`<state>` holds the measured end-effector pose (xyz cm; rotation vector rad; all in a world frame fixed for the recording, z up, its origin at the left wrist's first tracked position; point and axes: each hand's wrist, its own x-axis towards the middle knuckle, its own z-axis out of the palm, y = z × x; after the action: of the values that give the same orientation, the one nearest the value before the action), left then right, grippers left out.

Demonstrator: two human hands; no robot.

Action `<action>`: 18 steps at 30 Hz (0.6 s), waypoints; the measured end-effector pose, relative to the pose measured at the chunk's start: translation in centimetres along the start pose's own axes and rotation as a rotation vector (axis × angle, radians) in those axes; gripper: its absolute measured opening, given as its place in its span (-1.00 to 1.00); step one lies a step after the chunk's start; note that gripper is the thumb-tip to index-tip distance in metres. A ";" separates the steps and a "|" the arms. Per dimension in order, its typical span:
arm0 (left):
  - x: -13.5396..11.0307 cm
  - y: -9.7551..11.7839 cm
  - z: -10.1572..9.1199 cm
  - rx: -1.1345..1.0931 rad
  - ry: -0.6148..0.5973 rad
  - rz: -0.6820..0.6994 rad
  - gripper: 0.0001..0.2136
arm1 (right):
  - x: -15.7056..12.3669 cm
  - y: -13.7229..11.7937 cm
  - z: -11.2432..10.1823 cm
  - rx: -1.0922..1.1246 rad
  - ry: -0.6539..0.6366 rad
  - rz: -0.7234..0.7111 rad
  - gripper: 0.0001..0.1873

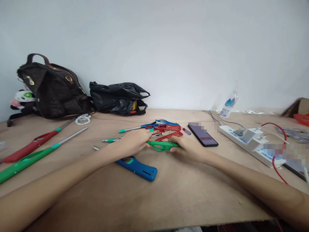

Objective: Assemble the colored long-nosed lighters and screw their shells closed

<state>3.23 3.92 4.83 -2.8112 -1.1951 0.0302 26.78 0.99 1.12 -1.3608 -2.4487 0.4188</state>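
Observation:
Between my two hands is a green long-reach lighter point(166, 145), its body with the trigger opening lying crosswise. My left hand point(138, 140) is closed round its left end, which the fingers hide. The fingers of my right hand point(183, 145) are wrapped on the right end. Just beyond lie red lighter casing pieces point(172, 135) and small parts, with a blue lighter with a metal tube point(169, 122) behind them. A blue lighter point(142, 170) rests nearer, partly under my left hand. To the right of the pieces is a small purple-handled screwdriver point(186, 131).
At left lie a red lighter point(26, 150) and a green lighter point(26, 164). A dark bag point(58, 93), beaded bracelet point(83, 120) and black plastic bag point(116, 98) sit behind. Rightward are a phone point(202, 135), a power strip point(251, 146) with cables, and a bottle point(229, 104).

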 end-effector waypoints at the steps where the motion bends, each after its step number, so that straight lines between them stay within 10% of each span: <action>1: 0.0 0.0 0.0 0.000 -0.004 -0.002 -0.93 | 0.0 -0.1 0.0 -0.015 0.011 -0.018 -0.88; 18: 0.3 0.0 1.4 -0.141 0.032 0.017 -0.82 | -0.1 -0.5 0.6 -0.224 0.097 -0.019 -0.90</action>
<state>3.31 4.22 3.49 -2.9303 -1.2121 -0.1015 26.17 0.59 0.73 -1.4065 -2.4844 0.0724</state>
